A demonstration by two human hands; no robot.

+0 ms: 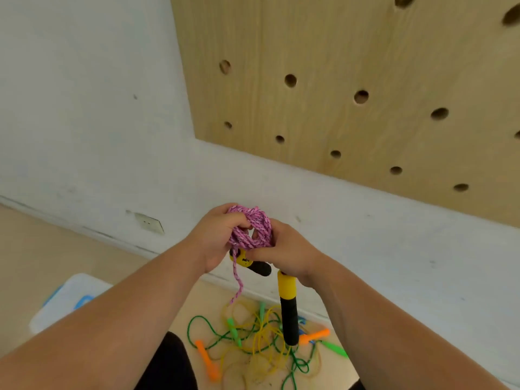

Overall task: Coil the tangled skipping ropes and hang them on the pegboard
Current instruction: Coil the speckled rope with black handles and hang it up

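Your two hands sit close together just below the middle of the view, both clamped on the pink skipping rope, which is bunched into a tight coil between them. Your left hand curls round the coil's nine o'clock side, fingers hooked into its centre. Your right hand grips the three o'clock side, thumb lying across the lower strands. Under the coil, at six o'clock, one yellow-and-black handle lies tilted between your palms, its black end pointing toward four o'clock. The second handle hangs nearly straight down from beneath your right hand, yellow part on top and black grip below. A loose tail of the pink rope drops from the coil toward six o'clock and ends in the air above the floor. The wooden pegboard fills the wall from twelve to three o'clock of your hands, well apart from the coil, and the holes in view hold nothing. On the floor at six o'clock, against the foot of the wall, lies a tangle of green and yellow ropes with orange handles and green handles mixed through it. A white bin with blue parts stands at eight o'clock, partly hidden by your left forearm. A wall socket sits low on the wall at nine o'clock.
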